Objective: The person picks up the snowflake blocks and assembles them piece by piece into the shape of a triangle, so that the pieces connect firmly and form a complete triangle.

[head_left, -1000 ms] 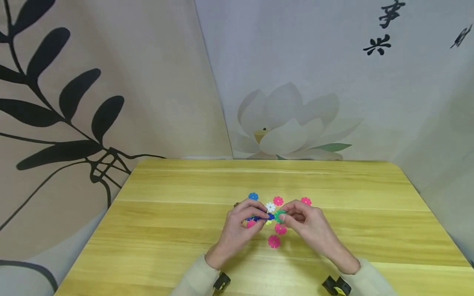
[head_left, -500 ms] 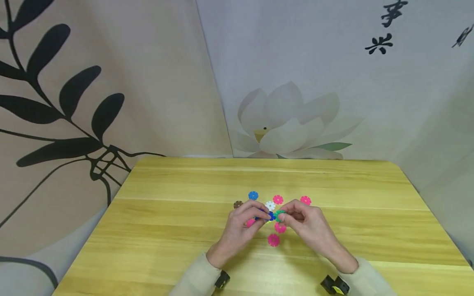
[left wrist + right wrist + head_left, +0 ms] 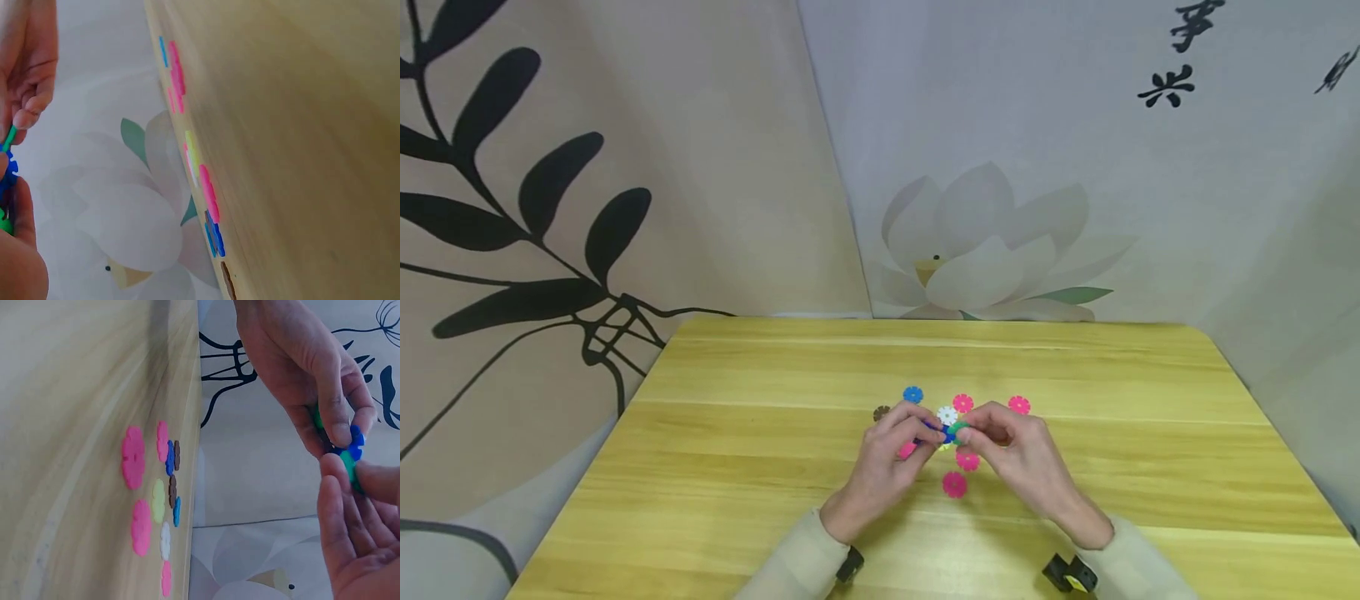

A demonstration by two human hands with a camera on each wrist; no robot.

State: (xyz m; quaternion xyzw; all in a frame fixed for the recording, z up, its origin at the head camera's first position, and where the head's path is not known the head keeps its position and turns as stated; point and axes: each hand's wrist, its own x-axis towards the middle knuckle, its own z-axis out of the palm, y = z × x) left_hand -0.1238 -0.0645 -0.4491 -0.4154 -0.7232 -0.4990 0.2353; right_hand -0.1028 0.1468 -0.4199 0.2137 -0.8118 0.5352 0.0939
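My left hand [image 3: 883,467] pinches a blue notched snowflake disc [image 3: 357,442] between thumb and fingertips. Opposite it, my right hand [image 3: 1026,454] pinches a green notched disc [image 3: 349,465]. The edges of the two discs meet between the hands, above the table. Another green piece [image 3: 6,224] shows within the left hand's grip, below the blue disc in the left wrist view, mostly hidden by the fingers.
Below the hands, loose discs lie flat on the wooden table [image 3: 760,467]: several pink ones [image 3: 954,485], a white one [image 3: 947,415], a light blue one [image 3: 913,394], a brown one [image 3: 882,413] and a yellow one [image 3: 159,500]. A printed backdrop stands behind the table.
My right hand has shifted slightly left, bringing the green disc closer against the blue one and turning it. The left hand stays nearly in place, still gripping the blue disc.
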